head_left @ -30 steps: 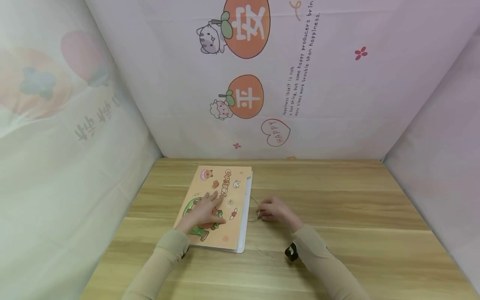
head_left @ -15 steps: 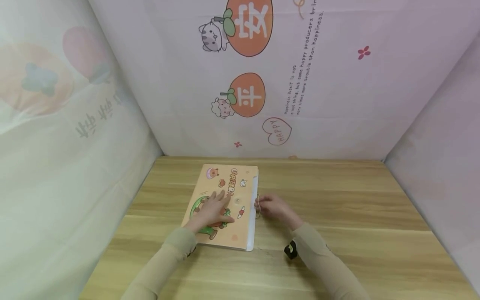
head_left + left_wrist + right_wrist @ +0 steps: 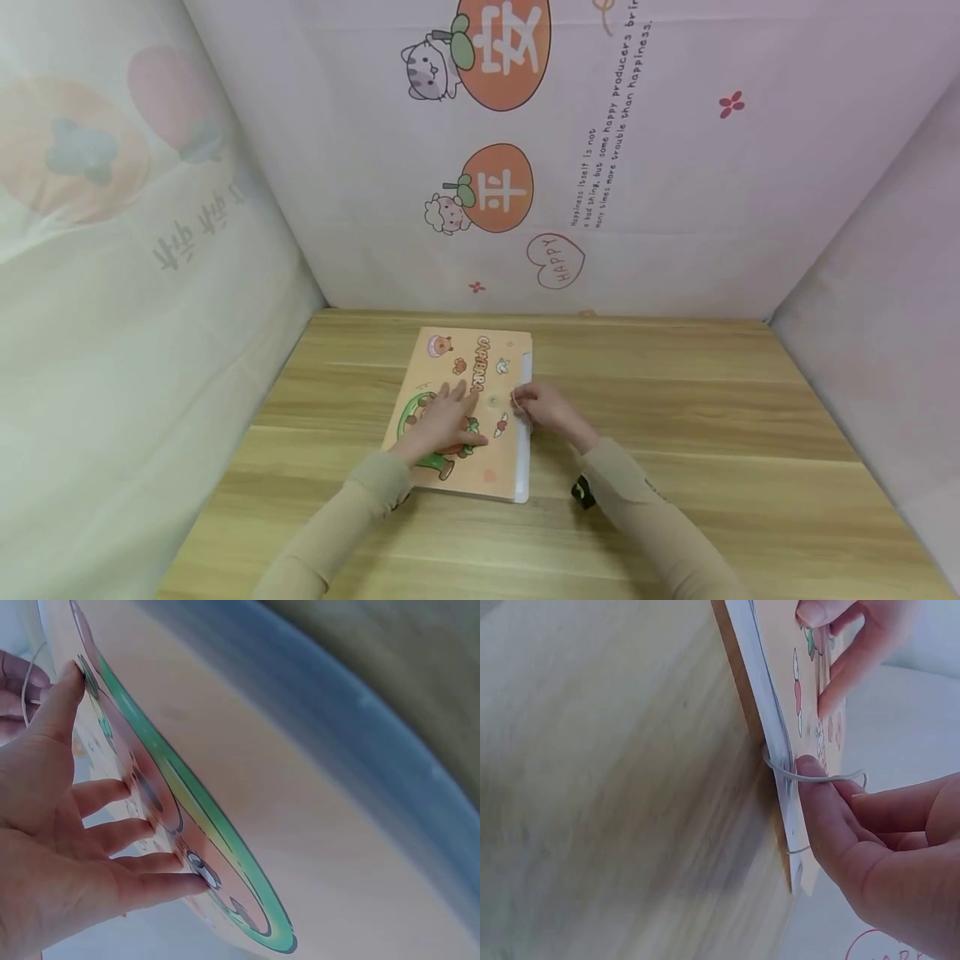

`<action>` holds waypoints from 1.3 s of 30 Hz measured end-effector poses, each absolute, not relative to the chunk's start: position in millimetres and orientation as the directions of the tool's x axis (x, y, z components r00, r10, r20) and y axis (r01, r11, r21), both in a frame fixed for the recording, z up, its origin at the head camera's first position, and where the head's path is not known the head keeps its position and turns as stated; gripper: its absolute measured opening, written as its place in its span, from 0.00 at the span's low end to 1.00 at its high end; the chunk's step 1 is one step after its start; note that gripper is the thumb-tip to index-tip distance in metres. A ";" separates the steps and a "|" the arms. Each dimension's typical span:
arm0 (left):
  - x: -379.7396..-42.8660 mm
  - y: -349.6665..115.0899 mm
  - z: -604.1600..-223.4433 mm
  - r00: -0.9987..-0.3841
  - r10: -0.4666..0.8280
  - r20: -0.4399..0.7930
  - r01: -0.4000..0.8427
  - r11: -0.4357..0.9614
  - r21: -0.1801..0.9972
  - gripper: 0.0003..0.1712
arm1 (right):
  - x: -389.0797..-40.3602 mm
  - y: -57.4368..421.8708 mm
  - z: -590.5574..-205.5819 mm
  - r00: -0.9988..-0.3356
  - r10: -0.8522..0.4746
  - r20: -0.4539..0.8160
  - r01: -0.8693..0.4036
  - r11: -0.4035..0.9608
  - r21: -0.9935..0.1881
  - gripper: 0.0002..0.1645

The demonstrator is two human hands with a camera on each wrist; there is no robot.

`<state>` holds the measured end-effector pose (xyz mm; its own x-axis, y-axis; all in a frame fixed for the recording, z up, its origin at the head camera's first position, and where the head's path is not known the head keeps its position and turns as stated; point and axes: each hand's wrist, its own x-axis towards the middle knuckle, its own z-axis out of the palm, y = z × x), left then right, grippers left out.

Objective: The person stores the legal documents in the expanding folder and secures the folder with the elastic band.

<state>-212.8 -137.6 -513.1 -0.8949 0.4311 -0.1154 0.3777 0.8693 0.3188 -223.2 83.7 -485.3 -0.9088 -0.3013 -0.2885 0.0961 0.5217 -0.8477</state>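
Observation:
A peach-coloured folder (image 3: 491, 467) with cartoon capybaras and the word "CAPYBARA" lies on the wooden table, its white inner edge (image 3: 522, 467) showing along the right side. My left hand (image 3: 438, 425) rests on the cover with fingers spread; the left wrist view shows its thumb and fingertips touching the print. At the folder's right edge, my right hand (image 3: 547, 410) pinches a thin pale elastic cord (image 3: 817, 778). This cord comes from the white edge and loops over the fingertips. A small round button (image 3: 492, 401) sits on the cover, just left of the right fingertips.
Bare wood tabletop (image 3: 675, 400) extends to the right of the folder. Printed white cloth (image 3: 660, 208) hangs behind the table, with further cloth walls at both sides. By the right cuff is a small black object (image 3: 582, 492).
The folder has slid to the right along with my left hand. My right hand has brought the cord from beside the folder up over its right edge, towards the button.

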 end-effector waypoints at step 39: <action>-235.3 -149.0 -508.6 -0.708 0.691 -0.143 0.633 0.712 0.304 0.62 | -239.1 83.9 -495.3 -0.932 -0.352 -0.082 -0.259 0.809 -0.528 0.20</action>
<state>-235.3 -149.0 -508.6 -0.7084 0.6913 -0.1426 0.6332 0.7117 0.3042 -239.1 83.9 -495.3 -0.9324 -0.3519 -0.0821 -0.2588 0.8089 -0.5280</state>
